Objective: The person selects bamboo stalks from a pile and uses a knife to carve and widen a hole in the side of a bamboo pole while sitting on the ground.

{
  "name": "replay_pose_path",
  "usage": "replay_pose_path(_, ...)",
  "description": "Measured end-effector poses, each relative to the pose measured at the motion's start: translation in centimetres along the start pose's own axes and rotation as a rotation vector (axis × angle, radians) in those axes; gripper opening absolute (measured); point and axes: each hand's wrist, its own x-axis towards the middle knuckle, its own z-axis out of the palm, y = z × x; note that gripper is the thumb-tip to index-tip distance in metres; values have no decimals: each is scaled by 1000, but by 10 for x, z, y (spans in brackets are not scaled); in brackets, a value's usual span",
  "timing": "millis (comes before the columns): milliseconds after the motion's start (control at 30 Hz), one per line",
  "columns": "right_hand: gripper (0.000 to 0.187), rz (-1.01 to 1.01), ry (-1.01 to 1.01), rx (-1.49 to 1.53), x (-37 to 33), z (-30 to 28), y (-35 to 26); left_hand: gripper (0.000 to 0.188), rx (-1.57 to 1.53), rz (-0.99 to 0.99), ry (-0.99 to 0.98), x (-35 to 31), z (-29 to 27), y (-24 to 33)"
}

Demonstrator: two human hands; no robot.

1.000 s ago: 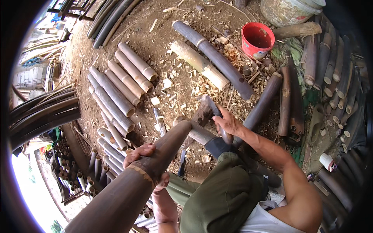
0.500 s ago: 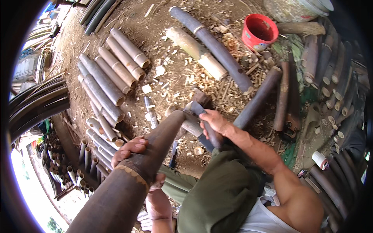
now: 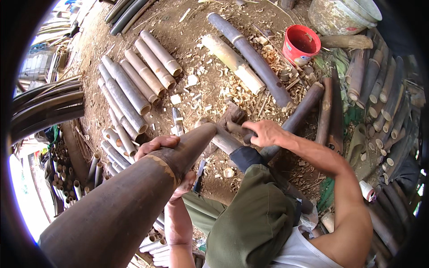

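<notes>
A thick dark bamboo pole runs from the lower left up to the middle. My left hand is closed around it near a pale node ring, with fingers over the top and the thumb side below. To the right of the pole's far end, my right hand is closed on a wooden-handled hatchet. Its brown handle sticks out leftward from the fist; the blade is mostly hidden or blurred. A rough wooden block lies just beyond the handle. My green-trousered leg is bent beneath the arms.
Cut bamboo lengths lie in rows at the left. Two longer poles rest among pale shavings ahead. Beyond stand a red bucket and a larger grey bucket. Stacked bamboo fills the right side. A knife lies near my left hand.
My right hand has moved up and to the right, and the hatchet has turned so its handle points left. The pole's near end has swung left; my left hand keeps its hold.
</notes>
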Motion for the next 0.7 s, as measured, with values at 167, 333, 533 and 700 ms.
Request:
replay_pose_path(167, 59, -486, -65, -429, 24, 41, 29, 99, -128, 57, -41, 0, 10, -20)
replay_pose_path(333, 36, -565, -24, -504, 49, 31, 25, 98, -147, 91, -73, -2, -4, -10)
replay_pose_path(533, 42, -161, 328, -323, 65, -19, 62, 94, -155, 95, -66, -4, -8, 5)
replay_pose_path(700, 69, 441, 109, -143, 97, -15, 56, 101, -142, -3, -6, -10, 17, -39)
